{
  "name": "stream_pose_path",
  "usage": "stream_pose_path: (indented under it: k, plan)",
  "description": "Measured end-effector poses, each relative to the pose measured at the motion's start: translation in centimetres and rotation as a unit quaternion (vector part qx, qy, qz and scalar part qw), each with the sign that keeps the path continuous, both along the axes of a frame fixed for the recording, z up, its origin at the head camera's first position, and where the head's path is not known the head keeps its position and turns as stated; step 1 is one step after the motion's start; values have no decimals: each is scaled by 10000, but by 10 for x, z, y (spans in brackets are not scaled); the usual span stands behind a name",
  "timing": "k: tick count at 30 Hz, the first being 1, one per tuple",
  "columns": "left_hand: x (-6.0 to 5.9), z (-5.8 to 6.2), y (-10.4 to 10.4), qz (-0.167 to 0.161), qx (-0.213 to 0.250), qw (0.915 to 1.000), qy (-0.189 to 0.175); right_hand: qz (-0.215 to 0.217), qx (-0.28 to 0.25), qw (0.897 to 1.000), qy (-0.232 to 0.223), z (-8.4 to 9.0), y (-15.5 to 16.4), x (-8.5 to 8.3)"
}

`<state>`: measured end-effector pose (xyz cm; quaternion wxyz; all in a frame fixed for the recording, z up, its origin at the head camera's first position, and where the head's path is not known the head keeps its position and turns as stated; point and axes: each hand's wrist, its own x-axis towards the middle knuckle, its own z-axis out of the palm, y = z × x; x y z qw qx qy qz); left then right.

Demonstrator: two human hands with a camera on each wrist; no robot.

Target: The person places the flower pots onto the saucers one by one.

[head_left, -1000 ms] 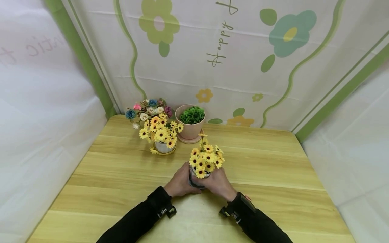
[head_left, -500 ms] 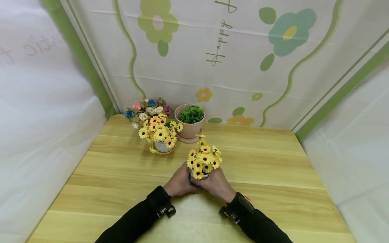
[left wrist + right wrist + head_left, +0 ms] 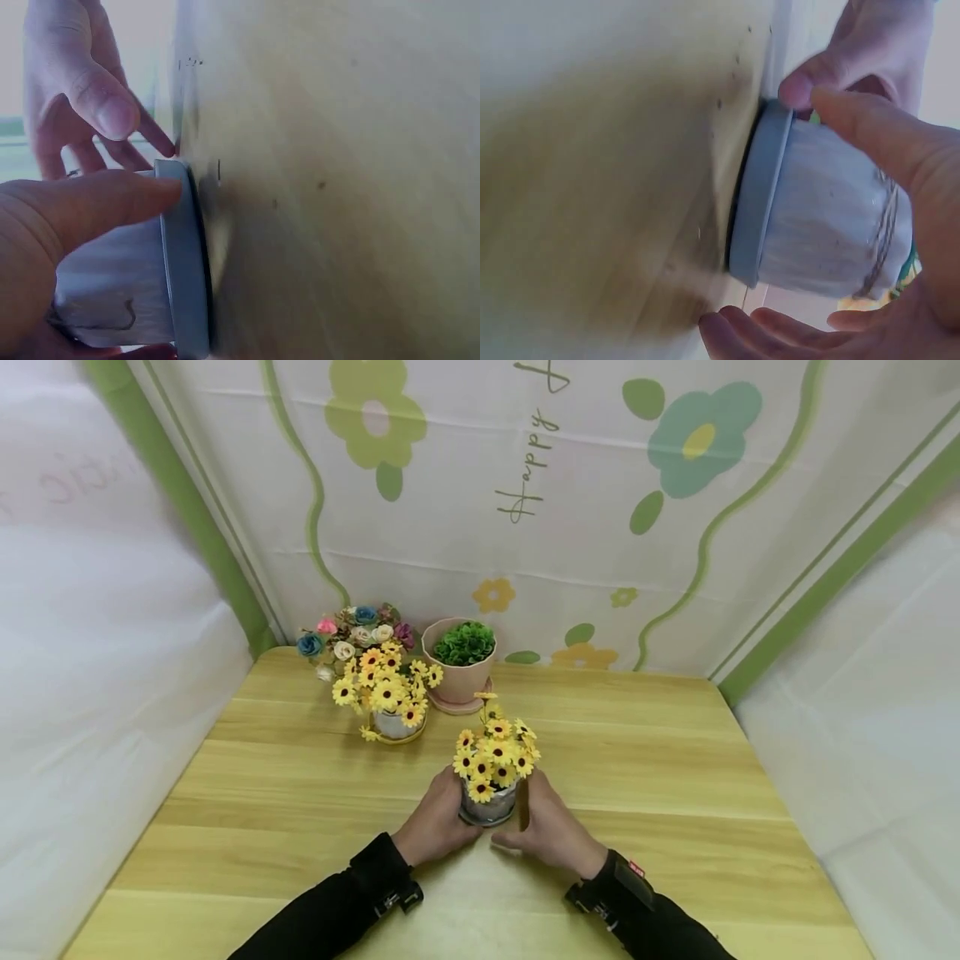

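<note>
A small pot [image 3: 491,807] of yellow daisy-like flowers [image 3: 497,752] stands upright near the middle of the wooden table. It is whitish, with twine near the rim and a blue-grey saucer [image 3: 761,199] below. My left hand [image 3: 433,821] grips the pot's left side; in the left wrist view its thumb [image 3: 120,199] lies along the saucer's edge. On the other side my right hand [image 3: 553,827] is spread around the pot, with a gap between palm and pot. Its straight fingers [image 3: 765,334] reach past the saucer in the right wrist view.
At the back left, a second pot of yellow flowers [image 3: 386,693] stands before a mixed bouquet of artificial roses [image 3: 362,635]. Beside them is a pink pot [image 3: 461,681] with a green plant [image 3: 465,643]. Printed fabric walls [image 3: 570,552] enclose the table [image 3: 637,760].
My right hand has let go of the flowerpot and drawn off to the right, fingers spread. My left hand still holds the pot. The head view has shifted slightly.
</note>
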<state>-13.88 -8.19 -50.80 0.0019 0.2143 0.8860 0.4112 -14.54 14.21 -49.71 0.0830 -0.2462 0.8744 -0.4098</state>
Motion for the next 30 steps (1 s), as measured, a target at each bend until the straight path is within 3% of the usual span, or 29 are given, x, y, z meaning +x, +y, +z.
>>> stream_pose_path:
  k: [6, 17, 22, 25, 27, 30]
  plan:
    - [1, 2, 3, 41, -45, 9999, 123, -36, 64, 10000, 4, -2, -9, 0]
    - [-10, 2, 9, 21, -24, 9995, 321, -340, 150, 9966, 734, -10, -14, -12]
    - [-23, -3, 12, 33, -10, 9996, 291, -417, 39, 9967, 697, -9, -11, -23]
    - [-38, -20, 15, 43, -110, 9986, 506, -552, 54, 9964, 636, -7, -8, -29]
    - [-45, -24, 18, 60, -159, 9984, 547, -642, 167, 9961, 575, -6, -6, -34]
    - [-54, -17, 24, 73, -191, 9991, 363, -698, 198, 9957, 581, -4, -2, -44]
